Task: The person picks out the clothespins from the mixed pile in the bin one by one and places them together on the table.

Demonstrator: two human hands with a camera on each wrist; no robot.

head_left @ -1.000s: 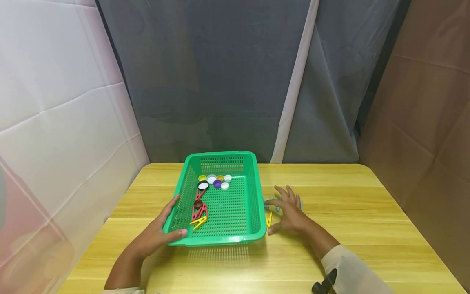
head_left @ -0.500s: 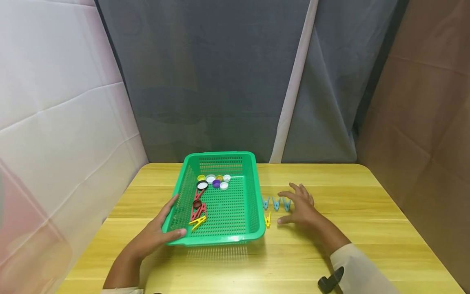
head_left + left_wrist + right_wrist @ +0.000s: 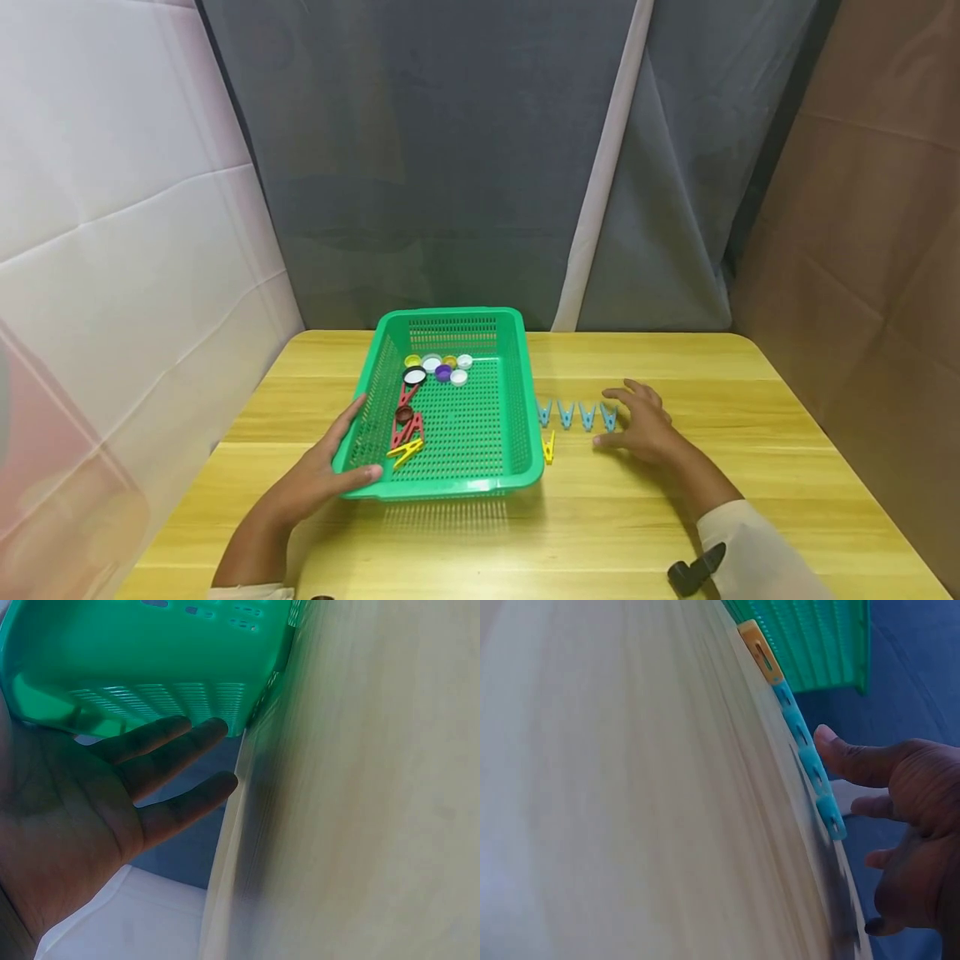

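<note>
A green perforated plastic basket [image 3: 517,392] stands on the table, its near end seeming raised above a shadow. My left hand [image 3: 322,475] holds its near left corner, thumb over the rim; in the left wrist view, three fingers [image 3: 180,810] reach out fairly straight beside the basket wall. Right of the basket, several light blue clothespins [image 3: 587,417] stand in a row, with a yellow clothespin [image 3: 549,447] nearer me. My right hand [image 3: 645,425] hovers with spread fingers beside the rightmost blue clothespin [image 3: 830,817], holding nothing.
Inside the basket lie bottle caps, among them a purple cap [image 3: 443,372] and a black-rimmed cap [image 3: 414,377]. Red clothespins [image 3: 408,429] and a yellow clothespin [image 3: 406,453] lie along its left side. A grey curtain [image 3: 450,167] hangs behind the wooden table [image 3: 675,533].
My right hand has moved rightward along the row, uncovering the blue clothespins and the yellow one. The left hand and the basket have stayed in place.
</note>
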